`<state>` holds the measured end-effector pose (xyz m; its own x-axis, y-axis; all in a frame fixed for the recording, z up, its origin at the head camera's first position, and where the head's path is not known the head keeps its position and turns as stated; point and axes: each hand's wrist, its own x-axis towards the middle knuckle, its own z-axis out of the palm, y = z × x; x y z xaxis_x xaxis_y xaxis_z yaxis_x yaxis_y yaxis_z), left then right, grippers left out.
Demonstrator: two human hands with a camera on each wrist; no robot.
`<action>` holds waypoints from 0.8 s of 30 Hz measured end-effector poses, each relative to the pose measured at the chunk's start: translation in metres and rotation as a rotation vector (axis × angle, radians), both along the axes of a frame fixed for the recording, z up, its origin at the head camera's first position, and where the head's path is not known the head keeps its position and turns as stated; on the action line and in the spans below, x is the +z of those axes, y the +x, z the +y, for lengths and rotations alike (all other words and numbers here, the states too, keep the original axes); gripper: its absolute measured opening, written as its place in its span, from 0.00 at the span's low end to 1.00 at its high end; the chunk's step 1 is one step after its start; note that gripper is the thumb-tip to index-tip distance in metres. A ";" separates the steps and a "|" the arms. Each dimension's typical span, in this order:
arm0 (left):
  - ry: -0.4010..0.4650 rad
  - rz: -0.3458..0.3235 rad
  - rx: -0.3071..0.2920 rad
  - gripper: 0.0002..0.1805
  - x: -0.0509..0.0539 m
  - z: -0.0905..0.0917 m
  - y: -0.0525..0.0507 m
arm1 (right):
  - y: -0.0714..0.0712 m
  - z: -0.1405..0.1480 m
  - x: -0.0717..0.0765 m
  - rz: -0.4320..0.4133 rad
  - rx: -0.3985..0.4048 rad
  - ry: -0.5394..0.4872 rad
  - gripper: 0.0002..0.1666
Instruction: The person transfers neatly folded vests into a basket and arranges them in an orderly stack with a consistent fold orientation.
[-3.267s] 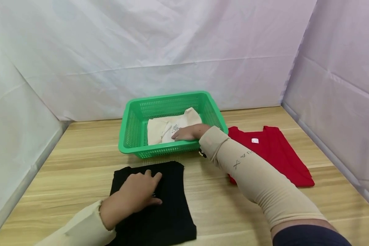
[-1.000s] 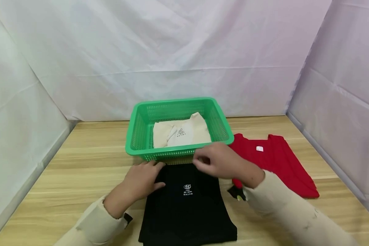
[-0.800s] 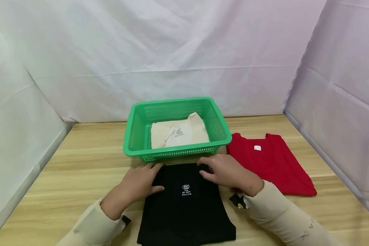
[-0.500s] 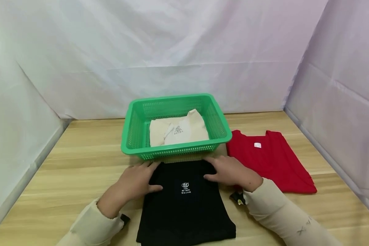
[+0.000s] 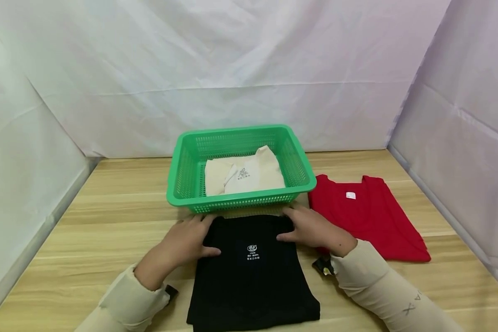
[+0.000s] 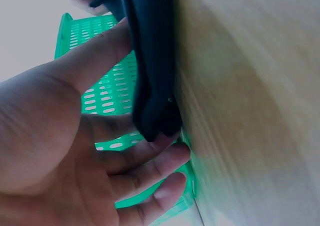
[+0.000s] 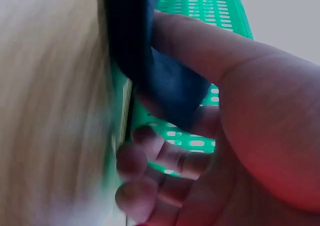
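Note:
A folded black shirt (image 5: pixel 251 281) with a small white print lies flat on the wooden table, in front of the green basket. My left hand (image 5: pixel 184 244) grips its far left corner. In the left wrist view the thumb rests on top of the shirt (image 6: pixel 152 50) and fingertips reach under its edge. At the far right corner my right hand (image 5: pixel 315 230) pinches the cloth. The right wrist view shows that shirt corner (image 7: pixel 175 83) raised between thumb and curled fingers. A folded red shirt (image 5: pixel 369 216) with a white label lies beside the right hand.
The green plastic basket (image 5: pixel 240 201) stands just behind the black shirt. Inside it lies a folded cream garment (image 5: pixel 253 174) with a printed mark. White sheeting (image 5: pixel 232 69) walls off the table (image 5: pixel 87 249) at the back and both sides.
My right hand has left the cream garment in the basket and come to the black shirt's far right corner. The left hand has shifted from the shirt's middle to its far left corner.

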<state>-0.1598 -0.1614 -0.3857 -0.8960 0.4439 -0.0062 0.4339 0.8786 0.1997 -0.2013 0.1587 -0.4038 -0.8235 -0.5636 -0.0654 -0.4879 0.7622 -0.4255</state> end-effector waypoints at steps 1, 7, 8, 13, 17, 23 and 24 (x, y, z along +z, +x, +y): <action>0.013 -0.010 0.001 0.48 0.000 0.000 -0.001 | 0.000 -0.001 0.000 0.000 0.023 -0.021 0.25; 0.136 -0.117 0.002 0.47 -0.002 0.002 -0.006 | 0.000 -0.003 -0.002 -0.024 0.167 -0.119 0.11; 0.152 -0.134 0.002 0.46 -0.002 0.003 -0.006 | 0.001 -0.003 -0.002 -0.028 0.172 -0.123 0.10; 0.184 -0.155 -0.023 0.41 -0.002 0.004 -0.007 | 0.002 -0.001 -0.002 -0.060 0.177 -0.120 0.12; 0.156 -0.155 -0.032 0.33 -0.002 0.003 -0.006 | 0.004 0.001 -0.002 -0.119 0.162 -0.106 0.18; 0.167 -0.206 -0.086 0.17 -0.002 -0.001 -0.007 | 0.006 0.000 0.001 -0.143 0.161 -0.070 0.24; 0.174 -0.219 -0.103 0.16 -0.002 -0.001 -0.007 | 0.007 0.000 0.001 -0.147 0.164 -0.067 0.23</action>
